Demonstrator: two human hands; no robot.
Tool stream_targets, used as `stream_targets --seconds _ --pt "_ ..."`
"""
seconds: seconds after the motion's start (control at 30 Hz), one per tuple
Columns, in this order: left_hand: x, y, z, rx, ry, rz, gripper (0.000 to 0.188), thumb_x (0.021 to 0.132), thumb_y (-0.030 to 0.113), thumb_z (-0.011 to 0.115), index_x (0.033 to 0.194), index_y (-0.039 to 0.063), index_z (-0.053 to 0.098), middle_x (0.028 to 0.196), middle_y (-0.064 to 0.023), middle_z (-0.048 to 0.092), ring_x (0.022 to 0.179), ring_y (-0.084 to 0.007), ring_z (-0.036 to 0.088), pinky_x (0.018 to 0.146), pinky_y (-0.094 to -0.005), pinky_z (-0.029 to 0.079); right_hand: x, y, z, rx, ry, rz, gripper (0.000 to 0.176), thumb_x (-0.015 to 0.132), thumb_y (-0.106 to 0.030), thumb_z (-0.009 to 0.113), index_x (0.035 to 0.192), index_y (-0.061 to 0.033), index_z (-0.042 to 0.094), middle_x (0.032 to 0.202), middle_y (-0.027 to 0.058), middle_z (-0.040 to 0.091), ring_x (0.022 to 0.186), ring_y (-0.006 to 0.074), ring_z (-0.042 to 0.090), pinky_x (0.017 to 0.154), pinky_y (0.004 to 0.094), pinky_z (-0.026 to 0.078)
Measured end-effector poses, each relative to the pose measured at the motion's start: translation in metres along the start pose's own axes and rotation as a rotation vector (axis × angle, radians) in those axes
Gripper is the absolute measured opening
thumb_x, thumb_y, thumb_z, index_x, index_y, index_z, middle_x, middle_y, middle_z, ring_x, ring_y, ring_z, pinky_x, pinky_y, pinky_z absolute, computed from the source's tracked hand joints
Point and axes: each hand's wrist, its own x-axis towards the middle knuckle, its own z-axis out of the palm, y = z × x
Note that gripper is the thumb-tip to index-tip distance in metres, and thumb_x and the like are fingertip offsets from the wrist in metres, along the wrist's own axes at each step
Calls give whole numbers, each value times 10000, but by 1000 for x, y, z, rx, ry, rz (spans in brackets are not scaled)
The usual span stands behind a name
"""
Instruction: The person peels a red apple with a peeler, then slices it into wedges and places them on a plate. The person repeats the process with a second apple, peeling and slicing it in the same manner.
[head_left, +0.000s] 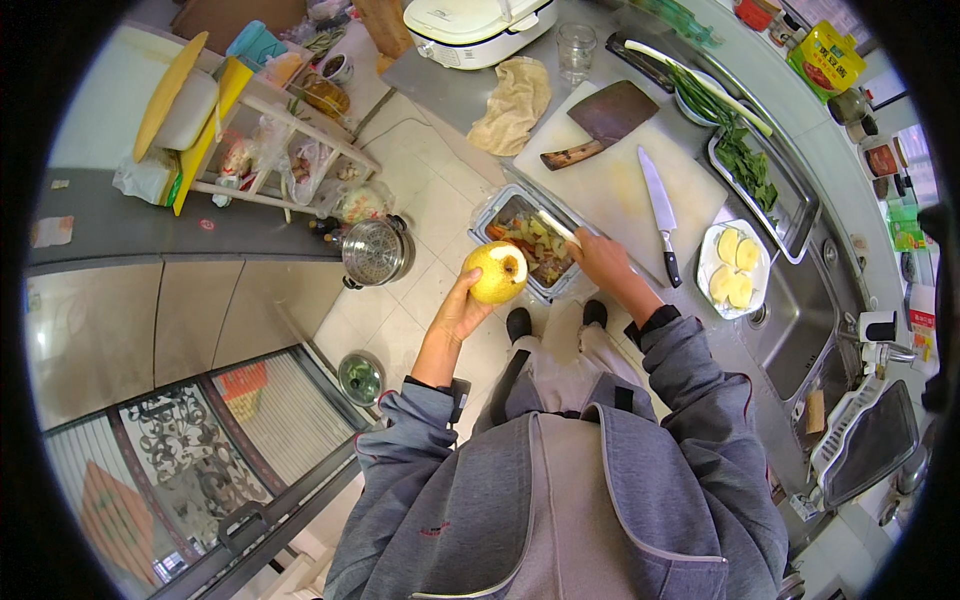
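My left hand (459, 309) holds up a round yellow fruit (491, 281), apparently a pear, with a strip of pale bared flesh around its brown hollow end. In my right hand (600, 259) is a slim white tool (556, 225), perhaps a peeler; its working end is hard to make out. Beneath both hands hangs or stands a grey plastic bin (501, 199) at the counter's edge, with peelings and orange scraps inside. To the right, a white plate (731, 306) carries several pale yellow cut pieces (726, 246).
A kitchen knife (658, 199) and a cleaver (616, 112) lie on the white cutting board (577, 180). Beyond are a cloth (514, 105), a glass jar (576, 49) and a metal tray (796, 225) with leafy greens (746, 169). A sink (795, 322) lies right; a steamer pot (375, 251) is left.
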Motion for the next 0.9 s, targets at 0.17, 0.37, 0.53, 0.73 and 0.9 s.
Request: stream_targets --seconds 0.17,0.37,0.53,0.73,0.9 --pt "5 -18 19 74 40 310 781 810 161 710 1458 207 276 1396 -94 413 1307 -273 419 1078 -436 394 -16 -49 -17 1008 -347 302 574 936 -579 493 1050 -18 544 848 179 678 451 189 566 423 314 459" --pt "-2 -4 44 126 -46 293 725 912 326 640 1477 140 226 1462 -99 356 1346 -260 385 1081 -458 388 -28 -91 -48 1148 -261 232 551 805 -386 775 1140 -11 548 788 54 579 570 107 533 499 269 442" --pt "-10 19 48 189 -64 163 626 942 233 606 1453 121 263 1432 -113 390 1299 -270 460 1033 -460 459 -16 -75 -81 971 -209 -184 560 779 -302 798 1200 -13 567 993 73 627 920 166 577 821 307 469" --pt "-14 13 54 255 -61 210 785 775 78 759 1417 114 310 1370 -93 434 1265 -243 475 1036 -396 457 -21 -83 -106 888 -236 -214 462 867 -309 707 1207 -26 572 963 141 655 854 204 621 776 336 489" --pt "-13 10 68 548 114 537 941 682 49 830 1433 108 267 1329 -92 442 1218 -218 482 1024 -353 449 -61 -113 -113 285 59 -46 303 981 -362 483 925 -64 499 855 162 664 664 405 616 545 511 466"
